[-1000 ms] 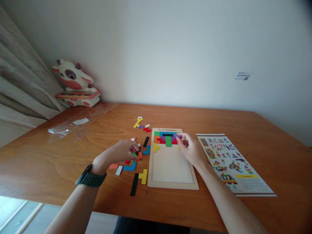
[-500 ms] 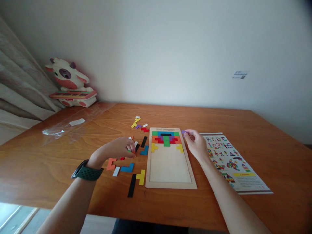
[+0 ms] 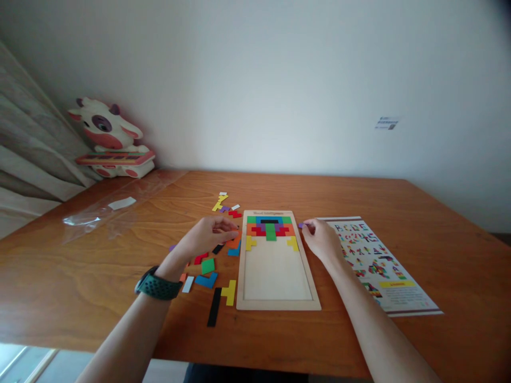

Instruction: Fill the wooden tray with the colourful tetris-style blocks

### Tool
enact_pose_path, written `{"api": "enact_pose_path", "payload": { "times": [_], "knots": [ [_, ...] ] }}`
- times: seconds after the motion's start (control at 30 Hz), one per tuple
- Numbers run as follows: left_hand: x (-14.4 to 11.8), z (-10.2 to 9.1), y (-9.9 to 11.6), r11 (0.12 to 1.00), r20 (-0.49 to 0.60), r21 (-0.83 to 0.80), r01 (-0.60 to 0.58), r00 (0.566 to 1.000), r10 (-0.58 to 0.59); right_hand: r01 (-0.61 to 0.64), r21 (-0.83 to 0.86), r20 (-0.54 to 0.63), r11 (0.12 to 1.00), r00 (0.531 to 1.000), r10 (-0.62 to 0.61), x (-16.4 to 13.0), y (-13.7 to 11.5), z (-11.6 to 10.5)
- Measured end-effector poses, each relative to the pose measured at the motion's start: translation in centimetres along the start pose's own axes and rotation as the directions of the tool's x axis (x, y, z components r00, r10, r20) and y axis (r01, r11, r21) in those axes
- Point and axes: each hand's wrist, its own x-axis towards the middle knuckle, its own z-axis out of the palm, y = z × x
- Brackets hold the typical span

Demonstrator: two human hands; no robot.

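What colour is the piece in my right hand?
Purple; the piece in your right hand shows in the head view, mostly hidden.

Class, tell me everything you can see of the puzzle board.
The puzzle board is a pale, wooden-looking rectangle with a border and blurred lettering along its far edge. It lies flat on the brown table. Coloured pieces fit together at its far end; nearer, a yellow piece sits at each side.
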Motion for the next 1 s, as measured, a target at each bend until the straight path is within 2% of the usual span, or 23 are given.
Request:
{"api": "enact_pose_path", "payload": {
  "times": [0.07,0.13,0.23,0.33,0.43,0.53,0.67,0.9,1.0],
  "knots": [
    [0.7,1.9,0.1,0.997,0.026,-0.08,0.009,1.0,-0.007,0.023,-0.016,-0.032,1.0,0.999,-0.023,0.1,-0.2,-0.2],
    [1.2,3.4,-0.1,0.993,0.0,-0.112,-0.036,0.999,0.036,0.066,0.019,-0.063,0.998,0.996,-0.064,0.1,-0.8,-0.5],
    [1.7,4.8,-0.7,0.983,-0.024,-0.17,-0.062,0.998,0.059,0.232,0.219,-0.031,0.948,0.972,-0.231,-0.2,-2.7,-1.2],
    [1.6,5.3,-1.1,0.967,-0.069,-0.246,-0.06,0.997,0.044,0.391,0.414,0.089,0.822,0.881,-0.464,-1.1,-5.1,-1.6],
    [1.3,5.7,-1.0,0.959,-0.1,-0.27,-0.089,0.993,0.064,0.498,0.424,0.098,0.757,0.805,-0.585,-2.0,-7.1,-1.4],
    [1.1,6.1,-0.8,0.957,-0.07,-0.272,-0.104,0.994,0.088,0.546,0.379,0.101,0.748,0.779,-0.619,-2.5,-8.1,-0.8],
    [1.2,6.4,-1.0,0.971,-0.044,-0.213,-0.109,0.994,0.102,0.556,0.324,0.132,0.766,0.775,-0.618,-2.6,-8.6,-0.3],
    [1.4,5.8,-1.6,0.986,-0.126,-0.002,-0.168,0.978,0.166,0.538,0.263,0.239,0.801,0.768,-0.594,-2.9,-8.6,0.0],
    [1.5,6.0,-1.7,0.983,-0.148,-0.075,-0.166,0.977,0.153,0.533,0.236,0.229,0.813,0.782,-0.579,-3.0,-8.9,0.0]
  ]
}}
